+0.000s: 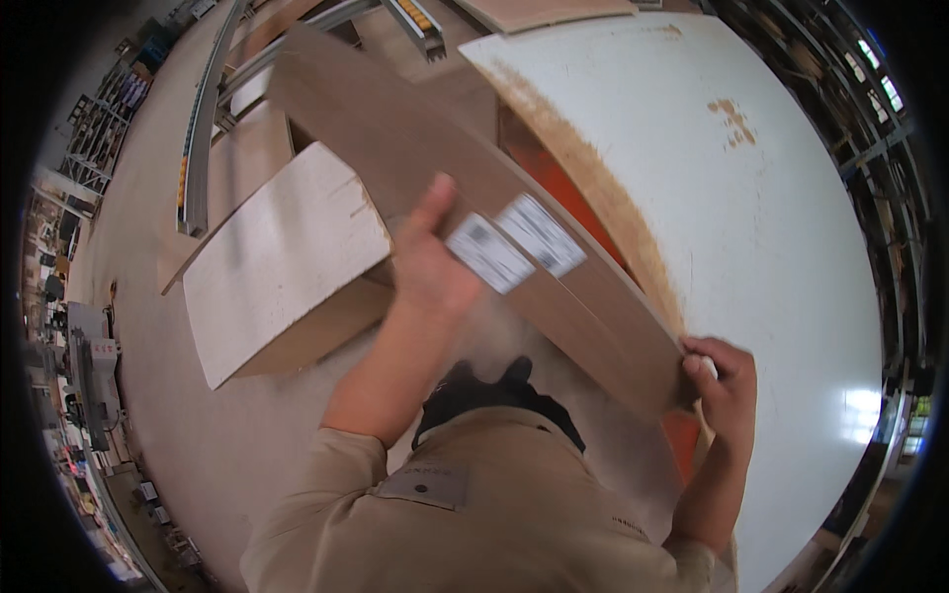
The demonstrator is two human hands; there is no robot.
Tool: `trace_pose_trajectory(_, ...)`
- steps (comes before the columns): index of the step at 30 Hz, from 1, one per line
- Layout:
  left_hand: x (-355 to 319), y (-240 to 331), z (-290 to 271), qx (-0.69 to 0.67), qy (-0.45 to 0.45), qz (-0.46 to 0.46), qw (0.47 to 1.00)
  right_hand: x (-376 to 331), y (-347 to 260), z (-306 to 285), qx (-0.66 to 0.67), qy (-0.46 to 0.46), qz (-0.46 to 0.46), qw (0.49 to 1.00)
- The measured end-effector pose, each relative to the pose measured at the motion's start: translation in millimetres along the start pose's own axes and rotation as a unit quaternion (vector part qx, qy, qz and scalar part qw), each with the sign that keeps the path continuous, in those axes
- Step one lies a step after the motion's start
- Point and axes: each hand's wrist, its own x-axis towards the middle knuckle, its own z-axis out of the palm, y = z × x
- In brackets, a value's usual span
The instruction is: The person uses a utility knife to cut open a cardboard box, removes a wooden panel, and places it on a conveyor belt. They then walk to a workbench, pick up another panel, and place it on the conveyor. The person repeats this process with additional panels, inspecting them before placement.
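Two long brown wood-grain boards (386, 124), seemingly pressed together, slant across in front of me from far left to near right. Each carries a white printed label (542, 233) near the middle. My left hand (435, 267) is at their left edge, thumb stretched along the face, the other fingers hidden beneath; it looks closed on the edge. At the near right end, my right hand (727, 381) curls its fingers round the corner. A small white thing (709, 367) shows at those fingertips, too small to name. The boards hang over the floor, beside a large white-topped table.
The white tabletop (761, 227) with a worn brown edge fills the right side, orange parts (563, 188) below it. At left stands a pale board-topped stack (287, 257). Beyond it are metal roller rails (203, 148). Shelving (114, 109) and machines (89, 366) line the far left.
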Motion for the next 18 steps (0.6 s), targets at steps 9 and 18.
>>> trace_pose_trajectory(9, -128, 132, -69, 0.033, 0.052, 0.212, 0.975, -69, -8, 65, 0.246, -0.187, -0.169, 0.936)
trace_pose_trajectory(18, -303, 177, -113, 0.069, 0.143, 0.305, 0.939, -134, -2, 157, 0.395, -0.380, -0.236, 0.802)
